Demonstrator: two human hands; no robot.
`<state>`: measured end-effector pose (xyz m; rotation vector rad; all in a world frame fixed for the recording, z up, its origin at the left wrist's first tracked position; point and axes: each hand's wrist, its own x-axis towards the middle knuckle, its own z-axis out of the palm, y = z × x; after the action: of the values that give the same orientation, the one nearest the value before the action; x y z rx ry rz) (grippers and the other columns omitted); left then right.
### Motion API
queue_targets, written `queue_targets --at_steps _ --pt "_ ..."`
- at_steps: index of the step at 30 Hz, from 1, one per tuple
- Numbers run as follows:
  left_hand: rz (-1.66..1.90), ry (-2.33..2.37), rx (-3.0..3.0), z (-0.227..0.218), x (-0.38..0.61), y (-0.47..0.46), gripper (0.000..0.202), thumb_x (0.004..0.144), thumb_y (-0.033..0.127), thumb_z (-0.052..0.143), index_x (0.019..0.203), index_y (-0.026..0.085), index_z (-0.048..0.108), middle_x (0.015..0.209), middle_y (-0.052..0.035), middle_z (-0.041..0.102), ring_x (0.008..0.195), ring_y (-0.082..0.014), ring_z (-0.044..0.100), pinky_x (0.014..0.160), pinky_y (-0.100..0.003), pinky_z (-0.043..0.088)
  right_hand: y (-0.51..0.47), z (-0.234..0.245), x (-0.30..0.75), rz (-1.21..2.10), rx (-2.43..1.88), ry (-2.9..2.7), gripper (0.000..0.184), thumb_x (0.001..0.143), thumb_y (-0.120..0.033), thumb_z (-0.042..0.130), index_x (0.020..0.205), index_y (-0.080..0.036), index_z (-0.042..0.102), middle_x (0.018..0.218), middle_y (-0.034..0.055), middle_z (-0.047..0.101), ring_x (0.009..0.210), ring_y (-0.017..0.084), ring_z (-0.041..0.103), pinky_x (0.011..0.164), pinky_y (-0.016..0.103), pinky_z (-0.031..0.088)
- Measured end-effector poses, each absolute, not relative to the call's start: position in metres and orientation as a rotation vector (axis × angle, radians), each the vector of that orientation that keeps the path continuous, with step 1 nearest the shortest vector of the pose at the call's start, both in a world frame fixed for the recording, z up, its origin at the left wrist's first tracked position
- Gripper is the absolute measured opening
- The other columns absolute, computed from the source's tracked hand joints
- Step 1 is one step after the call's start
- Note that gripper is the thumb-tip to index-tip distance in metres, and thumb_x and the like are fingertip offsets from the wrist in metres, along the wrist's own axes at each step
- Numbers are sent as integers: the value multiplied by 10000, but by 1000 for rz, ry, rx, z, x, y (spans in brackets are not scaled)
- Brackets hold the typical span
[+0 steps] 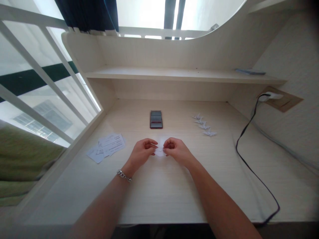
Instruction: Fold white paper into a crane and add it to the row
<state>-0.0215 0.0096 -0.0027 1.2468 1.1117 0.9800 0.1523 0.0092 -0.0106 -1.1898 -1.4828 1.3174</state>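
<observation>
Between my two hands is a small piece of white paper (159, 152), pale against the desk and partly covered by my fingers. My left hand (143, 151), with a chain bracelet at the wrist, pinches its left side. On the right side, the thumb and fingers of my right hand (177, 150) close on the same paper. Several small folded paper cranes (203, 124) stand in a slanting row to the right, beyond my right hand. Printed white sheets (111, 145) lie overlapping to the left of my left hand.
A dark rectangular case (156, 119) lies on the desk (159, 196) beyond my hands. From a wall socket (282, 99), a black cable (245, 162) runs down the right side. A shelf (174, 74) spans the back; white rails (47, 79) and green fabric (25, 162) are at the left.
</observation>
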Motion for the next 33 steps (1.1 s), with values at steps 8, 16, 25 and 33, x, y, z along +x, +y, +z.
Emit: queue_targets --at_steps 8,16,25,33 --pt "1034 1112 1221 -5 -19 12 215 609 151 658 817 130 610 693 -30 645 621 -111 582 558 -213 469 10 -13 151 1341 -1161 -1427 125 593 -100 567 707 -153 568 596 -25 576 525 94 543 499 224 470" --pt "1112 1002 1071 -6 -18 11 330 664 305 674 945 145 605 771 -40 665 672 -128 609 649 -256 474 12 -12 146 1321 -1114 -1210 165 572 -133 628 716 -154 550 629 -22 607 590 126 595 580 294 540" --pt "1070 1021 1217 -10 -13 12 238 656 321 671 801 133 660 710 -38 673 658 -134 597 620 -240 459 10 -11 146 1359 -1143 -1291 267 588 -163 648 845 -159 572 663 11 653 610 140 615 589 267 485" --pt "995 995 1356 -11 -14 9 249 709 314 623 880 141 674 824 -53 687 778 -172 619 715 -274 481 11 -11 144 1392 -1090 -1290 266 630 -255 670 862 -149 593 708 16 635 596 112 581 571 254 472"
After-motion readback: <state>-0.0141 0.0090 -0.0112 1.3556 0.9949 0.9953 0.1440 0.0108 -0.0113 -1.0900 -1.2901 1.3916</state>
